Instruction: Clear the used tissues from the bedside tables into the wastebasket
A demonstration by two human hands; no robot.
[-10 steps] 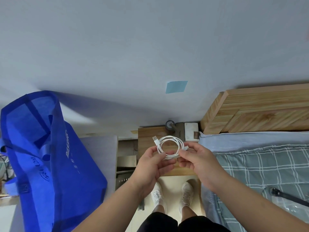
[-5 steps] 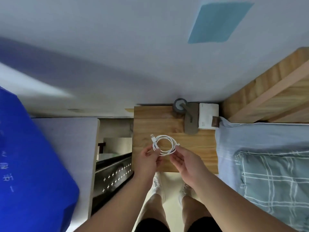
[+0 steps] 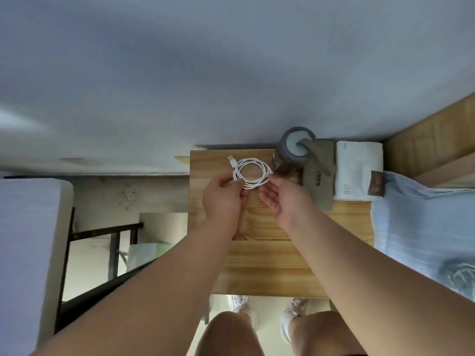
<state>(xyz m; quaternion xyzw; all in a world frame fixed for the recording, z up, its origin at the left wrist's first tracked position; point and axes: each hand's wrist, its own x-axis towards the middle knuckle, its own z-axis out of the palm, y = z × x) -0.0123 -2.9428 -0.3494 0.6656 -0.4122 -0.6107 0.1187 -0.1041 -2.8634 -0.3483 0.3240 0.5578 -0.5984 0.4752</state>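
Feet: two pale sneakers [image 3: 241, 304] stood on the floor just below the near edge of the tabletop [image 3: 270, 268].
Tabletop: wooden, its near half bare; bed [image 3: 421, 222] hard against its right edge, an open gap along its left edge.
Left hand [image 3: 222, 199]: fingers pinched on the left side of the coiled white USB cable [image 3: 250, 173].
Right hand [image 3: 281, 199]: palm up, fingertips closed on the coil's right side.
Cable: held low over the far part of the tabletop, plug end pointing up-left.
Far corner: grey cylindrical container [image 3: 295, 150], contents not discernible; beside it a folded white towel [image 3: 357, 170].
Used tissues: none identifiable on this tabletop.
Wastebasket: not seen.
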